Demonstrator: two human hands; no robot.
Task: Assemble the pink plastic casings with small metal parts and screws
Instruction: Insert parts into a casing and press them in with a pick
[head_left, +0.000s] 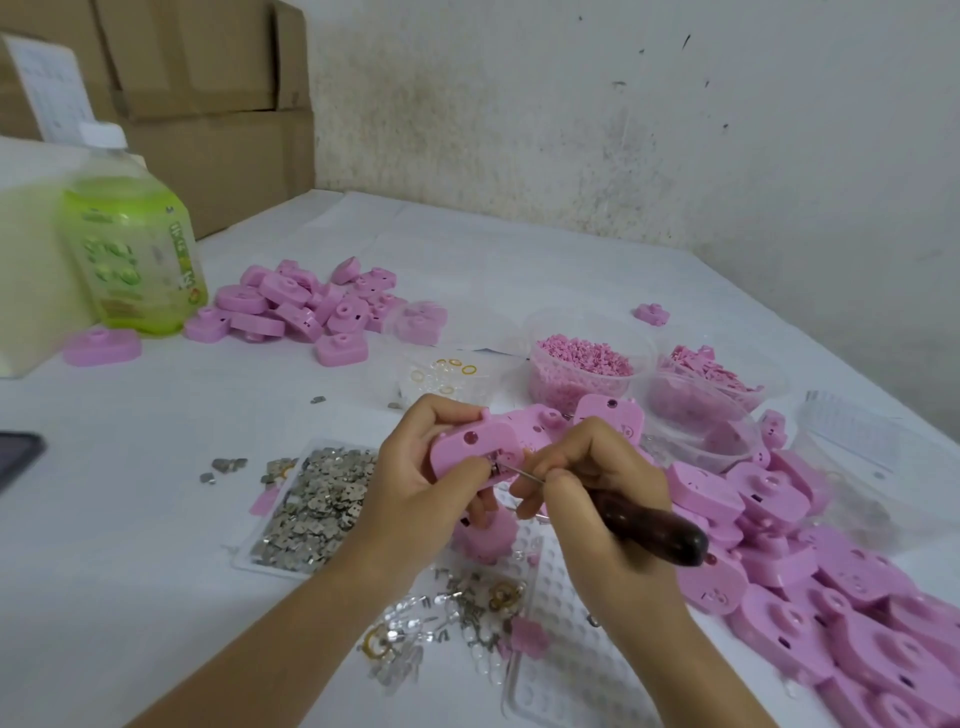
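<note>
My left hand (415, 478) grips a pink plastic casing (467, 448) above the table, thumb pressed near a small metal part at its lower edge. In my right hand (587, 478) is a dark wooden-handled awl (654, 530); its thin metal tip touches that spot on the casing. A clear tray of small metal parts (317, 499) lies just left of my left hand. More pink casings sit in a pile (831, 587) at the right and another pile (301, 306) at the back left.
Two clear tubs hold small pink bits (582, 364) and pink strips (711, 369). Loose metal and clear pieces (457, 618) lie under my wrists. A green bottle (132, 239) stands at the left, cardboard boxes (208, 78) behind it. A dark phone (15, 457) is at the left edge.
</note>
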